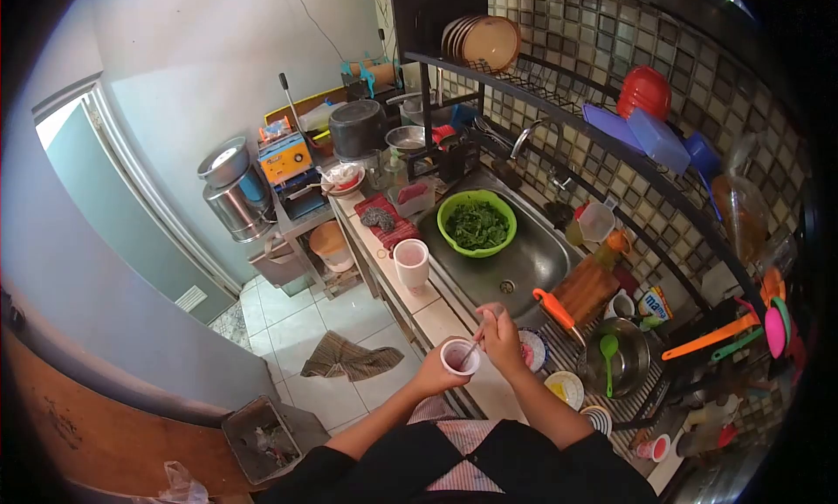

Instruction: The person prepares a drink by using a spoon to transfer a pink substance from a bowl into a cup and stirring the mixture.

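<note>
My left hand (438,375) is wrapped round a small white cup (460,356) with something pinkish inside, above the counter's front edge. The fingers of my right hand (498,334) are closed on the handle of a thin spoon (470,354), whose lower end is inside the cup. Just beyond my hands, a taller white container (411,264) stands on the tiled counter (429,316). To the right of my right hand, a plate (533,349) with pink pieces is partly hidden by it.
Leafy greens fill a green basin (477,224) in the metal sink (534,273). A pan with an orange handle (559,312) and a green spoon (609,347) lie at the right. A dish rack (541,91) hangs over the sink. Striped cloth (351,356) lies on the floor.
</note>
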Action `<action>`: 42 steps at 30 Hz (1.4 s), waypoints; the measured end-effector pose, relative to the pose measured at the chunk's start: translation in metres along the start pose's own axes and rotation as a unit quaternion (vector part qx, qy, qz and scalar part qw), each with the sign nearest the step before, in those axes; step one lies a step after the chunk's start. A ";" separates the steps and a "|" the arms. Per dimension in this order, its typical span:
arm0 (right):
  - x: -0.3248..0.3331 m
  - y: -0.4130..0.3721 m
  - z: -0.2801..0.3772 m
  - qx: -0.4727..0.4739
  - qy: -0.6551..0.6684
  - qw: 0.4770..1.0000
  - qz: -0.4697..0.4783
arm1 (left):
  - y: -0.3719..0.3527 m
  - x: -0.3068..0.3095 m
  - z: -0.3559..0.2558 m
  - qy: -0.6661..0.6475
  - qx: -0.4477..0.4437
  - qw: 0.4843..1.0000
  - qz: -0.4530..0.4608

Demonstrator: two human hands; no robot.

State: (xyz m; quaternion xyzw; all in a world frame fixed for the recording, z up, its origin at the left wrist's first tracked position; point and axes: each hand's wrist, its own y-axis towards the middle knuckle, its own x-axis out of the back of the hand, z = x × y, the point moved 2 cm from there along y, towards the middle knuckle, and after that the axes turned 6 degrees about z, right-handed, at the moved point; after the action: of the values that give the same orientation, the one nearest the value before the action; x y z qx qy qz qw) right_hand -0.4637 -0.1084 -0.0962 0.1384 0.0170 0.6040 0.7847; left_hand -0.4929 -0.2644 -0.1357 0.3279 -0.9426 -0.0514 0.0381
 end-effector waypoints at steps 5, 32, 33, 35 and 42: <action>-0.013 -0.044 0.007 -0.003 0.136 0.990 -0.049 | -0.009 0.010 -0.007 -0.031 0.023 0.999 -0.020; 0.008 -0.026 0.078 0.212 -0.006 0.974 0.083 | 0.013 -0.002 -0.031 -0.056 -0.001 0.994 0.089; 0.005 -0.021 0.089 0.255 -0.086 0.957 0.106 | 0.013 -0.002 -0.033 -0.044 0.009 0.995 0.092; -0.001 -0.009 0.094 0.243 -0.084 0.959 0.118 | 0.011 -0.002 -0.039 0.000 0.004 0.996 0.090; 0.007 0.026 0.049 0.031 0.087 0.990 0.107 | -0.003 0.003 -0.045 0.025 0.005 1.000 0.010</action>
State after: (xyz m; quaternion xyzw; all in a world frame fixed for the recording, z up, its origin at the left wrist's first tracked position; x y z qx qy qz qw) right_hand -0.4771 -0.1054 -0.0423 0.1104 0.0895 0.6934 0.7064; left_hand -0.4884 -0.2717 -0.0910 0.3202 -0.9447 -0.0380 0.0599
